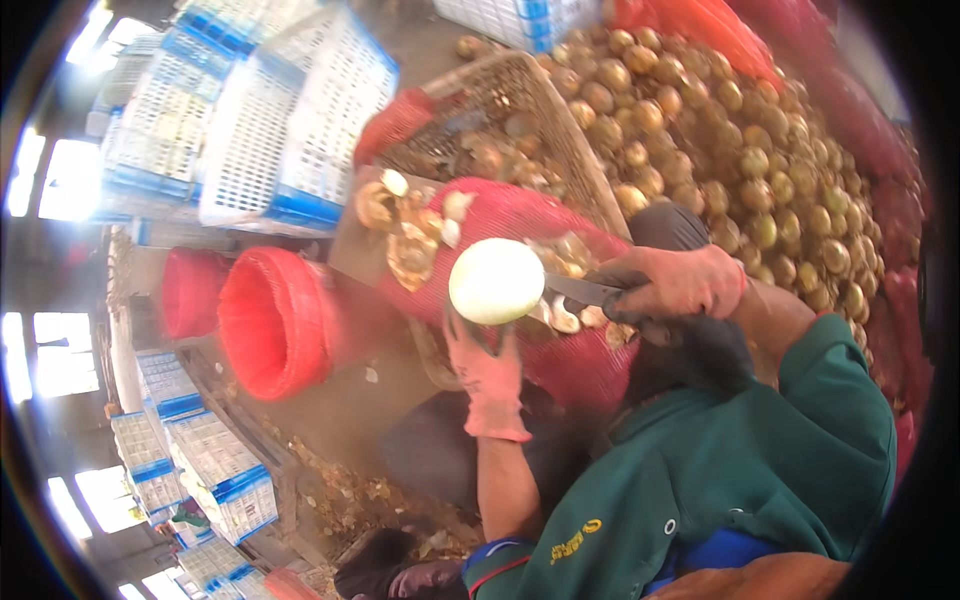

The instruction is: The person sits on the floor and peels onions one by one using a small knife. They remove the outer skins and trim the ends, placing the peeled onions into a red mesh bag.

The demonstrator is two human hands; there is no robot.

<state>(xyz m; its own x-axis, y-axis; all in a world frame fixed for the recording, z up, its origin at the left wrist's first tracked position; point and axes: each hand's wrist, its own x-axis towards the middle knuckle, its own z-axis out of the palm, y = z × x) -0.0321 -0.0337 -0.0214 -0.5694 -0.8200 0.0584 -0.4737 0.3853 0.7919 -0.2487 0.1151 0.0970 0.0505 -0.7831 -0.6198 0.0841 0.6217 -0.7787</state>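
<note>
My left hand (484,367), in a pink glove with dark fingertips, holds a large peeled white onion (496,281) from below. In my right hand (667,285), gloved the same way, is a knife (581,291) whose blade points left, its tip at or very near the onion's right side. Red mesh netting (480,214) lies beneath both hands. Brown onion skins (411,251) and small white onion pieces (564,315) are scattered on it and on the board (360,240) beside it.
A large heap of unpeeled onions (697,135) lies at upper right, beside a worn basket (555,97) of skins. Red mesh-lined buckets (326,322) stand at left. White and blue plastic crates (300,127) are stacked at upper left, with more crates (217,450) at lower left.
</note>
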